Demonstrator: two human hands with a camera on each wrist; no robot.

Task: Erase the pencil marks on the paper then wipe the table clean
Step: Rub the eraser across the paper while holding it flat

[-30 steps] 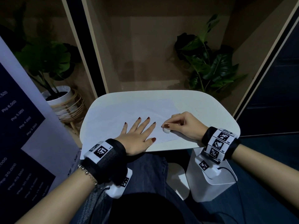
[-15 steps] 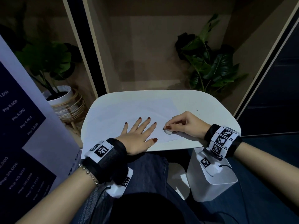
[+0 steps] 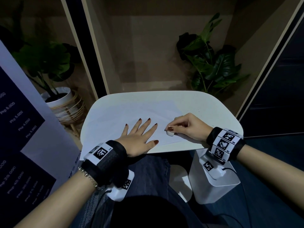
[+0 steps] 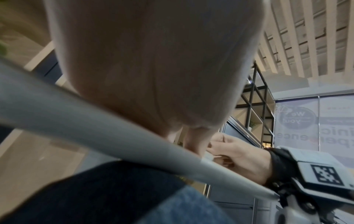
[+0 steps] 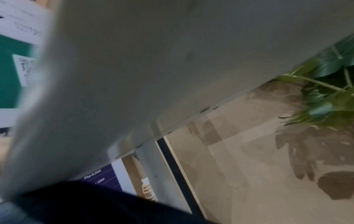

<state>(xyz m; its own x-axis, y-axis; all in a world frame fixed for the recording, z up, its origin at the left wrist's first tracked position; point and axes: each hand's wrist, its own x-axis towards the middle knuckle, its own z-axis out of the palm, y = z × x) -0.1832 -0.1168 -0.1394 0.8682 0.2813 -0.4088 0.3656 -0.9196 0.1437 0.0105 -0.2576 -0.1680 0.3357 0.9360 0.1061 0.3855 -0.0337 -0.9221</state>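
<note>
Pinching eraser (image 3: 170, 133) on paper (image 3: 115, 122), right hand (image 3: 189, 127); left hand (image 3: 139, 137) flat; right-wrist view shows only table underside (image 5: 153, 60).

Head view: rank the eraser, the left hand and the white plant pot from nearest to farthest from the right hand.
1. eraser, pinched in the right hand on the paper.
2. left hand, flat on the paper, to its left.
3. white plant pot, on the floor, far left.

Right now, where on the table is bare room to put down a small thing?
Free: the table's right part, beyond the paper, and the far strip behind it. Crowded: the near edge, where the left hand presses the paper and the right hand pinches the eraser.
</note>
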